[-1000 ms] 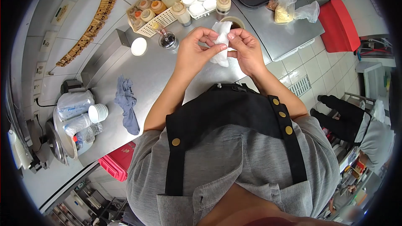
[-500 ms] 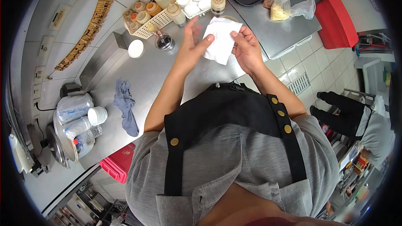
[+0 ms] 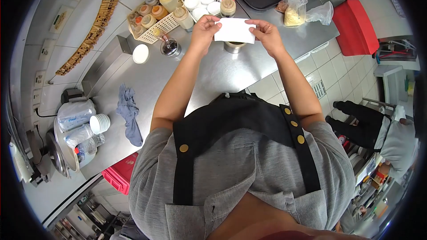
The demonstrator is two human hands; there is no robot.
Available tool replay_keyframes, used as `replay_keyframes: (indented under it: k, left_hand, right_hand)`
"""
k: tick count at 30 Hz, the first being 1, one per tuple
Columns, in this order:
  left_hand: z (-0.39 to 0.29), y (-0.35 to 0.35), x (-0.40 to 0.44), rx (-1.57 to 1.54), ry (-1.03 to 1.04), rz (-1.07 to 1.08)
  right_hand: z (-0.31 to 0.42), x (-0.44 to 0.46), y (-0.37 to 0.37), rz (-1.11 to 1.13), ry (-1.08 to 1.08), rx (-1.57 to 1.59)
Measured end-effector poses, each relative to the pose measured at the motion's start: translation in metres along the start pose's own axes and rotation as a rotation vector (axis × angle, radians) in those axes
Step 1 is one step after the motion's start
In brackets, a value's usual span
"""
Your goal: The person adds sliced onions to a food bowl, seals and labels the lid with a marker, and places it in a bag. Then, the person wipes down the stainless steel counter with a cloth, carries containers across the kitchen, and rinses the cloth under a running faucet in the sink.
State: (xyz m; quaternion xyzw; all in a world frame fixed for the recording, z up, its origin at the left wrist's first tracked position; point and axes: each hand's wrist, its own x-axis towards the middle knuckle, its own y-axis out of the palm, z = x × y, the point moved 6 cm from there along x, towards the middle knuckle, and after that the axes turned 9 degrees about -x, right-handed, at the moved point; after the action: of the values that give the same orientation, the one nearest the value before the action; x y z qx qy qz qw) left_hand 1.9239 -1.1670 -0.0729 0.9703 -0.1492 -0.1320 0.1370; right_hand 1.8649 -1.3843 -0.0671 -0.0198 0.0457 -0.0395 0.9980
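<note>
A small white piece of paper (image 3: 235, 31), possibly folded or a flat bag, is stretched level between my two hands. My left hand (image 3: 206, 34) pinches its left edge between thumb and fingers. At the opposite edge, my right hand (image 3: 266, 36) holds it in the same kind of pinch. Just below the paper stands a round metal container (image 3: 234, 49), its upper part covered from view. A jar with a beige lid (image 3: 227, 7) is right behind the paper.
Sauce bottles fill a cream basket (image 3: 155, 27) at the back, beside a rack of white cups (image 3: 200, 1). On the steel counter lie a dark glass jar (image 3: 170, 47), a white lid (image 3: 141, 54) and a blue cloth (image 3: 129, 114). Plastic bags (image 3: 295, 14) sit right. Another person (image 3: 378, 126) is far right.
The paper has turned from upright to lying crosswise and is now held by both side edges. My left hand has closed on it, and the metal container below has come into view.
</note>
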Motion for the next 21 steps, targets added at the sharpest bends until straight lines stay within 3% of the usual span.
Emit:
replay_keyframes:
  k: [2,6,8,10,15,17,21]
  left_hand:
    - [0.002,0.004,0.003,-0.106,0.002,-0.014]
    - [0.003,0.001,0.003,-0.08,0.003,0.046]
    - [0.006,-0.003,0.005,0.211,0.063,0.202]
    - [0.009,-0.005,0.005,0.161,0.025,0.172]
    - [0.003,-0.004,0.002,0.146,-0.066,0.167]
    - [0.005,-0.002,0.003,0.155,-0.114,0.244]
    - [0.001,-0.005,0.003,0.068,-0.146,0.247]
  right_hand:
    - [-0.003,0.009,0.0,0.055,-0.013,-0.191]
    - [-0.004,0.007,-0.003,0.16,0.085,-0.191]
    - [-0.007,0.005,-0.005,0.232,0.131,-0.186]
    - [-0.008,0.006,-0.009,0.238,0.157,-0.097]
    - [-0.014,0.014,-0.01,0.15,0.139,-0.046]
    - [-0.012,0.017,-0.009,0.042,0.016,-0.19]
    - [-0.012,0.013,-0.012,0.027,0.035,-0.246]
